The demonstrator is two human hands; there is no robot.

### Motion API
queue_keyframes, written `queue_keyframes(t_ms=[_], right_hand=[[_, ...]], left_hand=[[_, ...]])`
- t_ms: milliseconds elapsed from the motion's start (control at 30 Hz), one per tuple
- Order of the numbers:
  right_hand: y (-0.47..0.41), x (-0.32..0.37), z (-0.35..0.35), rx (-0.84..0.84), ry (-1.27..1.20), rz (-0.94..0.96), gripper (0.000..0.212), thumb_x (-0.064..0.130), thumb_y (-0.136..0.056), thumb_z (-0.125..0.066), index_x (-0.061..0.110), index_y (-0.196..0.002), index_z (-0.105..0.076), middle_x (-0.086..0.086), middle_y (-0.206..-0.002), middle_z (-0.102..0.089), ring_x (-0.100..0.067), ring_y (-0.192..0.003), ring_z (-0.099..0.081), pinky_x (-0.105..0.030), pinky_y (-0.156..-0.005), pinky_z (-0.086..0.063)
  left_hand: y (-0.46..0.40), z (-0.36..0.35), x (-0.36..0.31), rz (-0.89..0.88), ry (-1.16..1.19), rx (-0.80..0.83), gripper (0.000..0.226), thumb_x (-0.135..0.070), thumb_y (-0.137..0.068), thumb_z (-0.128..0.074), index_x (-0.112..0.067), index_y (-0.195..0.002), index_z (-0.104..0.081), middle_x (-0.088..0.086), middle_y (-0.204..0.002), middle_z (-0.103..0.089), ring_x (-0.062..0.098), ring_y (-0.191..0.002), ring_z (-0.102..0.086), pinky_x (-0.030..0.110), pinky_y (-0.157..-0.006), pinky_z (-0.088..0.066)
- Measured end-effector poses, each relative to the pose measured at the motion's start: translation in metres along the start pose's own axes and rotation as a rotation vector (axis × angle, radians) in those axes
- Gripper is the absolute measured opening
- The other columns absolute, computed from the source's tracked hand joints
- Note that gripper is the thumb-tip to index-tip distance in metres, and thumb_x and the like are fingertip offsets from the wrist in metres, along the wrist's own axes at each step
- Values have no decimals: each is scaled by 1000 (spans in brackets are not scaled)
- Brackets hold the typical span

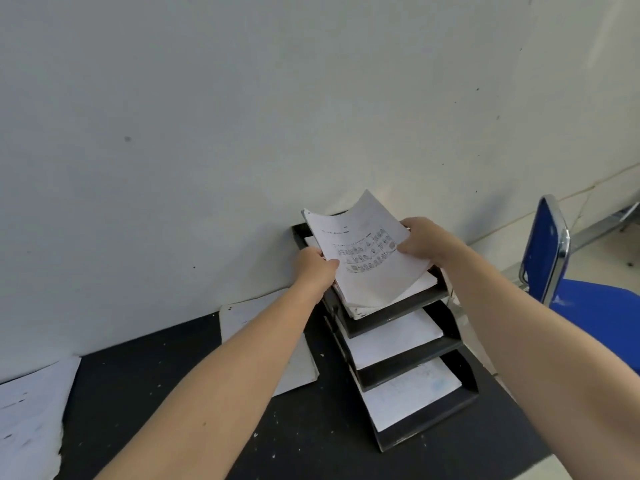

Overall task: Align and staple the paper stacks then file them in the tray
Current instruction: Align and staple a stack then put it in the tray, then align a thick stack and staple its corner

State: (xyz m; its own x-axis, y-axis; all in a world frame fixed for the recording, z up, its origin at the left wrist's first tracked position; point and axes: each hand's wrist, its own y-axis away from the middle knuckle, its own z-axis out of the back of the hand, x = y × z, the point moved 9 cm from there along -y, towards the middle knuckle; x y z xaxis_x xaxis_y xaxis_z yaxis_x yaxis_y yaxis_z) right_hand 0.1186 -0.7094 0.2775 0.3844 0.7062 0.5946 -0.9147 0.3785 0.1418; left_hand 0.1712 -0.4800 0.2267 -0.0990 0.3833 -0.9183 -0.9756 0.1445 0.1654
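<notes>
Nearest, left hand (317, 268) and right hand (420, 242) pinching opposite side edges of paper stack (367, 258), long axis aimed into top tier of tray (398, 317) just below.

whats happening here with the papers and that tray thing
A person is filing a printed paper stack into a black three-tier tray on a dark table. The left hand grips the stack's left edge and the right hand grips its right edge, holding it bowed just over the top tier, which already has paper in it. The two lower tiers hold paper too. More loose sheets lie at the table's left end, and a blue chair stands off to the right.
</notes>
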Motion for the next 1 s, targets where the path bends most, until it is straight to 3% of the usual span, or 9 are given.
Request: queue_keyframes(t_ms=[167, 300, 400, 500, 633, 733, 800, 933, 1000], right_hand=[[-37, -14, -21, 21, 27, 77, 35, 7, -94, -55, 9, -127, -65, -13, -121, -66, -34, -111, -64, -44, -91, -56], [-67, -31, -40, 16, 57, 72, 30, 4, -92, -55, 6, -121, -65, -13, -120, -65, -35, -112, -63, -37, -86, -52], [-83, -42, -49, 15, 104, 47, 32, 8, -94, -61, 10, -127, -60, -11, -125, -63, -34, -113, -61, -38, -87, -51], [-90, -50, -56, 24, 204, 27, 25, 8, -96, -56, 10, -121, -58, -11, -118, -64, -32, -100, -63, -39, -80, -53], [-84, -48, -61, 0, 388, 10, 17, 4, -98, -53, 6, -115, -55, -11, -111, -58, -29, -90, -60, -37, -71, -46], [-70, -31, -52, -128, 621, 67, 14, 11, -99, -57, 7, -113, -57, -11, -118, -52, -28, -103, -51, -34, -78, -38], [-59, -17, -45, -196, 716, 65, 17, 13, -96, -58, 9, -113, -58, -13, -123, -48, -30, -112, -46, -34, -83, -34], [-35, 35, -59, -162, 555, 102, 15, 11, -95, -53, 9, -109, -57, -15, -127, -48, -32, -112, -44, -40, -91, -38], [-22, 68, -72, -149, 476, 160, 29, 14, -97, -51, 8, -124, -57, -16, -136, -48, -36, -124, -45, -45, -99, -41]], left_hand=[[-36, -29, 15, 27, -113, 70, 16, -1, -88, -66, -13, -96, -73, 12, -113, -75, 29, -97, -72, 46, -81, -63], [-48, -36, 11, -19, -323, 71, 19, -6, -88, -72, -4, -107, -73, 12, -113, -74, 28, -99, -71, 38, -83, -62], [-56, -43, 6, -62, -505, 81, 28, -12, -88, -75, 0, -113, -68, 13, -116, -70, 27, -101, -68, 28, -72, -53], [-58, -51, 5, -61, -634, 117, 29, -14, -90, -75, 0, -111, -62, 14, -116, -64, 27, -98, -65, 29, -70, -49], [-59, -52, 7, -88, -707, 137, 34, -17, -91, -73, -1, -119, -63, 14, -120, -61, 30, -103, -66, 35, -82, -58], [-55, -40, -3, -163, -651, 99, 34, -22, -96, -69, 1, -121, -64, 14, -121, -62, 32, -106, -66, 36, -85, -57], [-49, -27, -11, -196, -648, 71, 31, -24, -99, -64, 4, -113, -65, 17, -116, -66, 33, -101, -67, 35, -76, -55], [-30, 25, -13, -260, -725, -6, 29, -29, -101, -53, -3, -101, -66, 15, -107, -68, 28, -81, -61, 28, -60, -41], [-15, 53, -8, -283, -774, -47, 26, -31, -102, -49, -9, -99, -63, 11, -107, -66, 24, -80, -56, 29, -62, -39]])
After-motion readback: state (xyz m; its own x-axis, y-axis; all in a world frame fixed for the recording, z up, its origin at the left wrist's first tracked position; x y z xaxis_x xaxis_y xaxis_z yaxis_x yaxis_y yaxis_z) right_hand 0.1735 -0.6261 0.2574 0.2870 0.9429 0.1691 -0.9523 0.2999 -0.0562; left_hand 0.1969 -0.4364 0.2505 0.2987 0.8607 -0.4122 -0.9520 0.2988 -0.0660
